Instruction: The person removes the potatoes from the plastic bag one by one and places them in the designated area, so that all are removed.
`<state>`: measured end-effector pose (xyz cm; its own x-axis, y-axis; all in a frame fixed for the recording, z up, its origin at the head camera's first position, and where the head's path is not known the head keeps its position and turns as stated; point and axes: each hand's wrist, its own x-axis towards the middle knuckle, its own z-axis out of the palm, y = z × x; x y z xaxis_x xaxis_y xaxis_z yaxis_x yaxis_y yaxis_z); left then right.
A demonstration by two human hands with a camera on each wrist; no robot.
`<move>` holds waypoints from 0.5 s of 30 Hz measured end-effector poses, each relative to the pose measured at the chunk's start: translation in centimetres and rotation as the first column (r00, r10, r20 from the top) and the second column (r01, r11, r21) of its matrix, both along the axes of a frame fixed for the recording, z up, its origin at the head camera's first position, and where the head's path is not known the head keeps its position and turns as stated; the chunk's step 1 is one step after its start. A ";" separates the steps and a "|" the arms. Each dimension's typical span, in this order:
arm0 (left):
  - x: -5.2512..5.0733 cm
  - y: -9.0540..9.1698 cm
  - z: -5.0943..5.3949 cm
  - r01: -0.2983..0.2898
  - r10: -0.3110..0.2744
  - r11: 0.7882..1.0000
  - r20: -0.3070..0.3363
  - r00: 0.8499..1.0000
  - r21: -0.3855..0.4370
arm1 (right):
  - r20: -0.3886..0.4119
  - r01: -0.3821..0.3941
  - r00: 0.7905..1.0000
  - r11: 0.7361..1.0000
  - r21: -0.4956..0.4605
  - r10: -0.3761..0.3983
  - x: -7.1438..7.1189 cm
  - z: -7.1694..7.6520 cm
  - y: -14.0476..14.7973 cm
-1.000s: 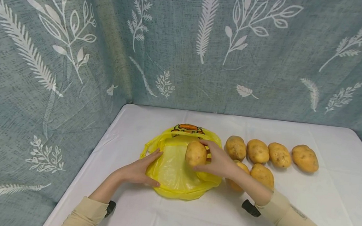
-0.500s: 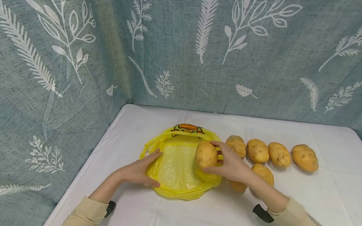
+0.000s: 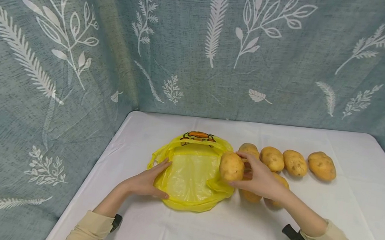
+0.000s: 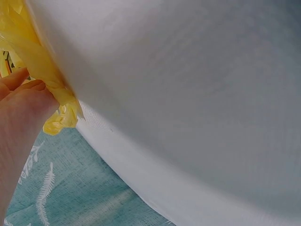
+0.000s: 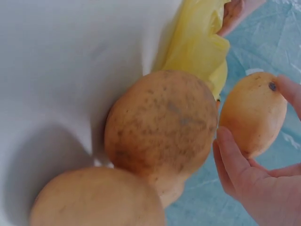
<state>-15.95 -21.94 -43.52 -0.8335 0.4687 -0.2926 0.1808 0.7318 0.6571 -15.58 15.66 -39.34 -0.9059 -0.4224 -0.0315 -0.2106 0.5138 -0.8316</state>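
A yellow plastic bag (image 3: 188,205) lies on the white table with its mouth held wide; a cartoon print shows at its far side. At its left rim is my left hand (image 3: 145,180), thumb and fingers spread against the plastic; the left wrist view shows the fingers (image 4: 16,79) reaching inside the bag's edge. My right hand (image 3: 260,180) grips a potato (image 3: 231,167) between thumb and fingertips, raised over the bag's right rim. In the right wrist view this potato (image 5: 254,113) has a dark spot at one end.
Several more potatoes stand right of the bag: a back row ending in a potato (image 3: 322,166) at the far right, and nearer ones, including a potato (image 3: 250,196), partly under my right hand. A blue-grey leaf-patterned curtain (image 3: 191,52) hangs behind and left of the table.
My right hand has moved to the right with the potato, from above the bag's inside to its right rim. The left hand stays at the left rim.
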 end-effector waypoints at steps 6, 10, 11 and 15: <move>0.0 0.0 0.0 0.002 -0.002 1.000 -0.003 1.000 -0.001 | -0.047 0.048 0.998 0.995 0.090 -0.044 0.7 0.4 1.7; 0.0 0.0 0.0 -0.002 0.002 1.000 -0.002 1.000 -0.002 | -0.030 0.045 0.999 0.997 0.069 -0.043 1.2 0.6 2.9; 0.0 0.0 0.0 -0.003 0.003 1.000 -0.001 1.000 -0.002 | -0.023 0.046 0.999 0.997 0.062 -0.045 1.3 0.7 3.2; 0.0 0.0 0.0 -0.005 0.005 1.000 0.000 1.000 -0.007 | -0.018 0.070 0.997 0.996 0.055 -0.069 1.8 0.7 4.4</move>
<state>-15.94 -21.94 -43.51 -0.8358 0.4628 -0.2953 0.1777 0.7369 0.6522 -13.79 20.08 -38.60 -0.9336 -0.3563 -0.0383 -0.1860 0.5733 -0.7980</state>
